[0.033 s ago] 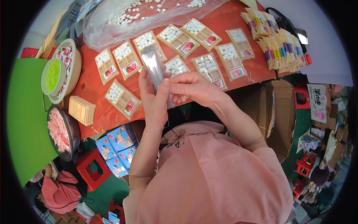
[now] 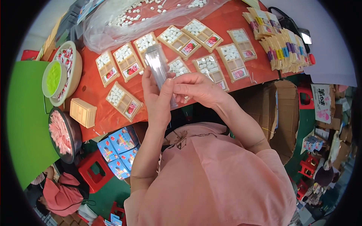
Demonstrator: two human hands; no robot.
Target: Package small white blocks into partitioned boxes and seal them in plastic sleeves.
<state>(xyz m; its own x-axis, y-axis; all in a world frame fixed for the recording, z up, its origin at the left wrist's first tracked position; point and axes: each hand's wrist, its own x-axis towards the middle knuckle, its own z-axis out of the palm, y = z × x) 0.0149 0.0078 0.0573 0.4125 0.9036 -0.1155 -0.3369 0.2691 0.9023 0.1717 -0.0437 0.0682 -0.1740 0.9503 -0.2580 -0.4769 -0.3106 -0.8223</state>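
Plastic stack (image 2: 155, 62) is clasped in the left hand (image 2: 157, 101), edge pinched by the right hand (image 2: 200, 89); a loosened grip could spill it onto trays (image 2: 123, 101).

Clear stack (image 2: 157, 64): glossy plastic; open box (image 2: 285, 122): matt cardboard.

At twelve o'clock, a wide red-covered table (image 2: 230, 19) is spreading. A flat bright-green panel (image 2: 28, 120) is filling nine o'clock; a pale-lilac surface (image 2: 332, 49) is stretching at two. A square red plastic stool (image 2: 83, 170) is standing on dark-green floor (image 2: 118, 188) at eight, small red plastic stools (image 2: 310, 161) at four.
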